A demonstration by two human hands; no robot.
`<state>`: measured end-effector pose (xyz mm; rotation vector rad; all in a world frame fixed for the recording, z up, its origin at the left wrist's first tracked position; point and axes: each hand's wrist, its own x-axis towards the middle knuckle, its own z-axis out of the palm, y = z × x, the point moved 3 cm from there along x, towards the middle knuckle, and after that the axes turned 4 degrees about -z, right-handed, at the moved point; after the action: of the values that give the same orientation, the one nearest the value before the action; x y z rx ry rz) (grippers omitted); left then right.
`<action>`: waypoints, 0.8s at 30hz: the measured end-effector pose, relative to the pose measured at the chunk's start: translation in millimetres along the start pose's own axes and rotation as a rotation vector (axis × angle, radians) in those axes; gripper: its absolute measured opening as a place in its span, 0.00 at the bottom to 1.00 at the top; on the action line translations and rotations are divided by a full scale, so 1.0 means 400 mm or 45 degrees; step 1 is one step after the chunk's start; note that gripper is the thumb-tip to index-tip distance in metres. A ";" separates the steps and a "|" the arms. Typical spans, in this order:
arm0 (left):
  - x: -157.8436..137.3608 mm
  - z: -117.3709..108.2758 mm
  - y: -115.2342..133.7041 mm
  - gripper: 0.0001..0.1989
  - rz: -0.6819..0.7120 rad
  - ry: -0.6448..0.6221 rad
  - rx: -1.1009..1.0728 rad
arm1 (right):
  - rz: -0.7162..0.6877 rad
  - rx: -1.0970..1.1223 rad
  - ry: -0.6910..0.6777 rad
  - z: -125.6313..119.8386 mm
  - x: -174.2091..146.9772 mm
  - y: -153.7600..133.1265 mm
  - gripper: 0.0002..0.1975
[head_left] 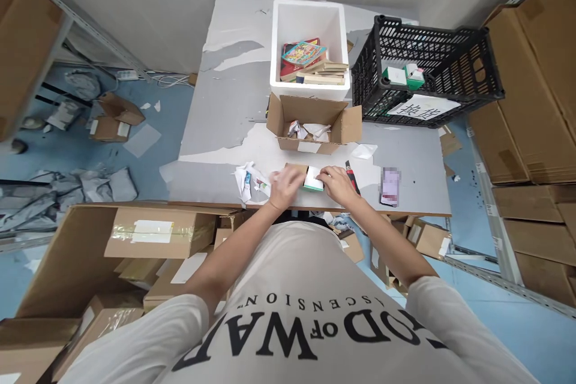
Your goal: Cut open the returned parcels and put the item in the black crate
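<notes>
A small white-and-green box [314, 179] lies at the near edge of the tabletop [202, 126], between the two hands. The right hand [336, 183] has its grip pinching the box's right edge; the left hand [287, 185] is blurred at the other side, so I cannot tell whether its grip is closed. Handling looks partway along: the small box is out but not set aside, and whether it is opened is unclear. Just beyond, a cardboard box [315, 109] stands with flaps open, crumpled paper inside. Two similar boxes sit in the black plastic crate [495, 87] at far right.

A white foam box [310, 91] of books stands farther back. Paper scraps [244, 183], a utility knife [350, 175] and a phone [390, 186] lie nearby. Cartons crowd both sides of the room above a blue floor [486, 288].
</notes>
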<state>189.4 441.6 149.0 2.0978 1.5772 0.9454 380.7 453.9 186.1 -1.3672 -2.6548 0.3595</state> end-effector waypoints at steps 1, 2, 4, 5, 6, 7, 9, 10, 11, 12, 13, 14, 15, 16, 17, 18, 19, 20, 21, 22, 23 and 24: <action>0.000 0.005 0.024 0.19 0.185 -0.189 0.033 | -0.007 0.004 0.006 -0.001 0.001 0.000 0.15; 0.001 0.011 0.046 0.21 0.307 -0.327 0.067 | -0.016 0.006 0.009 -0.002 0.001 0.000 0.15; 0.007 0.018 0.076 0.24 0.384 -0.432 0.157 | -0.027 -0.010 0.009 -0.006 0.002 0.005 0.14; 0.011 0.021 0.085 0.24 0.385 -0.436 0.200 | -0.025 -0.025 0.006 -0.008 0.001 0.008 0.14; 0.013 0.025 0.090 0.24 0.388 -0.431 0.233 | -0.020 -0.043 -0.002 -0.008 0.001 0.012 0.13; 0.015 0.028 0.091 0.22 0.399 -0.421 0.254 | -0.018 -0.063 -0.015 -0.008 0.002 0.016 0.13; 0.015 0.031 0.085 0.16 0.422 -0.379 0.277 | -0.033 -0.101 -0.050 -0.006 0.005 0.021 0.13; 0.014 0.031 0.081 0.13 0.433 -0.355 0.281 | -0.038 -0.118 -0.066 -0.004 0.008 0.023 0.14; 0.011 0.031 0.076 0.12 0.451 -0.344 0.281 | -0.026 -0.137 -0.076 -0.002 0.012 0.026 0.14; 0.006 0.031 0.073 0.12 0.477 -0.346 0.275 | 0.009 -0.158 -0.076 -0.001 0.017 0.030 0.15; 0.000 0.030 0.071 0.12 0.504 -0.354 0.264 | 0.063 -0.177 -0.065 -0.001 0.023 0.036 0.15; -0.007 0.029 0.070 0.11 0.521 -0.362 0.246 | 0.118 -0.192 -0.046 -0.001 0.030 0.041 0.15; -0.015 0.028 0.069 0.08 0.522 -0.362 0.218 | 0.156 -0.203 -0.022 -0.001 0.036 0.045 0.15; -0.022 0.027 0.067 0.07 0.501 -0.352 0.175 | 0.165 -0.210 0.004 -0.002 0.042 0.047 0.14; -0.028 0.027 0.064 0.10 0.457 -0.331 0.120 | 0.148 -0.211 0.027 -0.003 0.046 0.046 0.13; -0.033 0.028 0.061 0.14 0.390 -0.302 0.059 | 0.115 -0.207 0.044 -0.005 0.050 0.044 0.13; -0.036 0.030 0.055 0.16 0.305 -0.268 0.004 | 0.083 -0.201 0.057 -0.007 0.051 0.040 0.12; -0.038 0.034 0.049 0.17 0.215 -0.232 -0.042 | 0.062 -0.196 0.065 -0.010 0.051 0.036 0.12; -0.039 0.039 0.044 0.17 0.132 -0.204 -0.072 | 0.058 -0.191 0.073 -0.013 0.049 0.031 0.12; -0.038 0.044 0.039 0.16 0.069 -0.188 -0.087 | 0.065 -0.187 0.082 -0.017 0.045 0.025 0.13; -0.037 0.049 0.036 0.16 0.031 -0.184 -0.092 | 0.080 -0.183 0.088 -0.021 0.040 0.019 0.13; -0.036 0.052 0.034 0.16 0.018 -0.187 -0.093 | 0.101 -0.179 0.089 -0.025 0.034 0.013 0.13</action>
<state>211.3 426.0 138.3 2.0798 1.4355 0.8200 379.1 469.5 194.4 -1.4992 -2.6183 0.1328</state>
